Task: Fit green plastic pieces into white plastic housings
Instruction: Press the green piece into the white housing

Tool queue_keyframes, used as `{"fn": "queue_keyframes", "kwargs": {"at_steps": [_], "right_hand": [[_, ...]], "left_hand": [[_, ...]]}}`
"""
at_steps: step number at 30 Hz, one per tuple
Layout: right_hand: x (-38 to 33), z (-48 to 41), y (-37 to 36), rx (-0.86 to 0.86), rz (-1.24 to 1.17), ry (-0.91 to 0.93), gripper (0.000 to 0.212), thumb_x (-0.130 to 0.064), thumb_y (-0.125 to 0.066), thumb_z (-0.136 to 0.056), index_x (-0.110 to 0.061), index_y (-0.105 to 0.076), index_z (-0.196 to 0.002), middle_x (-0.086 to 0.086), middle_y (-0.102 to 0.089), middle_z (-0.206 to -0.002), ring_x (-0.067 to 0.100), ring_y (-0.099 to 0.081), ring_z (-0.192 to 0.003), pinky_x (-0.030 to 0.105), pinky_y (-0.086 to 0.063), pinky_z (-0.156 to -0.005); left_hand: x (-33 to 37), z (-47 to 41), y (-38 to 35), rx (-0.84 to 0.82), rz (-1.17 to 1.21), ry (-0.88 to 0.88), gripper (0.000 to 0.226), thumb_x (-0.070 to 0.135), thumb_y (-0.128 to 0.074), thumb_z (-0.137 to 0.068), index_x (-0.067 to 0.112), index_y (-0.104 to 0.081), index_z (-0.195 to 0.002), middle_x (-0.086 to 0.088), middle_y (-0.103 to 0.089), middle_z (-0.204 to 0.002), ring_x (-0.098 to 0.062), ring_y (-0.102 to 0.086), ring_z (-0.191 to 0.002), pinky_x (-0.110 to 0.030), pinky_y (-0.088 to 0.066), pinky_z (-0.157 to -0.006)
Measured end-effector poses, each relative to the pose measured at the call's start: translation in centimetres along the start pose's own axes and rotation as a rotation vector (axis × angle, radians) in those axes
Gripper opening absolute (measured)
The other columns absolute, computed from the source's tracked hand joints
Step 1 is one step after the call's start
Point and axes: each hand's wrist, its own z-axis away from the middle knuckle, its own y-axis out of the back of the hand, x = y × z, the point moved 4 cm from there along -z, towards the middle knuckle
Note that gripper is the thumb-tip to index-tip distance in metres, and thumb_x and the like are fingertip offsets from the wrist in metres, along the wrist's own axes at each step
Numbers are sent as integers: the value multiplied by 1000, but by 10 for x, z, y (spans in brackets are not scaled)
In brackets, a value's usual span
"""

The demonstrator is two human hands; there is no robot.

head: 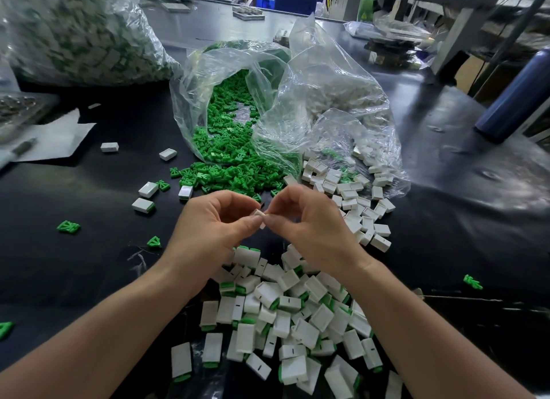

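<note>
Both hands meet above the black table and pinch one small white housing (261, 217) between their fingertips. My left hand (212, 223) grips it from the left, my right hand (306, 223) from the right; any green piece in it is hidden. Loose green pieces (226, 172) spill from an open clear bag (226, 71). Empty white housings (351, 190) spill from a second clear bag (342, 101) on the right. Below my wrists lies a heap of white housings with green pieces fitted in them (294, 318).
A large clear bag of mixed green and white parts (77, 32) stands at the back left. A dark blue bottle (518, 95) stands at the right. White paper (53, 140) lies at the left. Stray green pieces (69, 226) and housings (143, 205) dot the table.
</note>
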Motion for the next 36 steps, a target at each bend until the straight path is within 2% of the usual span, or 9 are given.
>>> {"fn": "queue_keyframes", "kwargs": {"at_steps": [5, 8, 11, 16, 19, 21, 25, 30, 36], "right_hand": [[1, 1, 0, -26, 110, -26, 11, -19, -65, -84, -25, -58, -77, -14, -59, -71, 7, -57, -74, 15, -42, -65], [6, 0, 1, -51, 171, -82, 4, -18, -61, -87, -17, -65, -89, -6, -63, -82, 12, -58, -81, 20, -44, -74], [7, 0, 5, -47, 198, -121, 8, -19, -59, -88, -16, -66, -92, -3, -66, -87, 14, -59, -86, 31, -47, -82], [9, -1, 7, -42, 219, -162, 9, -21, -58, -89, -18, -65, -91, -6, -62, -84, 12, -57, -85, 29, -47, -81], [11, -2, 7, -35, 240, -168, 9, -22, -57, -89, -19, -65, -91, -7, -60, -81, 11, -56, -82, 27, -46, -78], [12, -1, 7, -31, 264, -161, 9, -22, -57, -89, -18, -65, -91, -6, -61, -82, 12, -57, -83, 28, -46, -78], [14, -1, 9, 5, 317, -127, 14, -18, -57, -89, -16, -67, -98, 0, -67, -95, 14, -58, -89, 30, -46, -83], [18, -4, 8, 0, 381, -87, 25, -15, -55, -90, -20, -64, -113, 0, -57, -112, 17, -52, -105, 28, -40, -94], [19, -7, -4, -130, 588, -30, 38, -13, -48, -93, -29, -54, -127, 2, -51, -121, 21, -42, -113, 33, -35, -96]], "left_hand": [[-5, -4, 2, 23, -80, -23, 10, 8, -73, -75, 16, -68, -76, 5, -70, -66, -1, -61, -61, -12, -49, -57], [-5, -9, 9, 105, -256, -94, 15, 12, -74, -76, 24, -66, -72, 9, -69, -68, -3, -61, -66, -18, -49, -63], [-5, -17, 13, 134, -461, -137, 16, 15, -67, -83, 26, -59, -75, 9, -63, -91, -15, -57, -78, -26, -42, -69], [-18, -28, 9, -8, -600, -48, 7, 15, -54, -92, 21, -53, -89, 1, -58, -108, -14, -50, -91, -27, -37, -75], [-18, -27, 2, -142, -478, -44, 11, 10, -54, -92, 19, -53, -87, -2, -59, -124, -16, -55, -111, -39, -42, -99], [-15, -23, -5, -230, -377, -61, 17, 6, -55, -91, 21, -52, -83, 0, -60, -124, -10, -55, -114, -38, -42, -102], [-9, -20, -4, -157, -339, -142, 19, 8, -59, -89, 26, -56, -82, 2, -66, -109, -8, -62, -99, -32, -49, -93], [-1, -20, 5, 16, -152, -145, 19, 3, -61, -86, 21, -60, -81, -7, -68, -85, -5, -65, -70, -12, -50, -61], [-6, -14, -1, -19, 62, -18, 19, -2, -64, -81, 17, -61, -85, -1, -70, -72, -11, -69, -67, -19, -55, -60]]}}
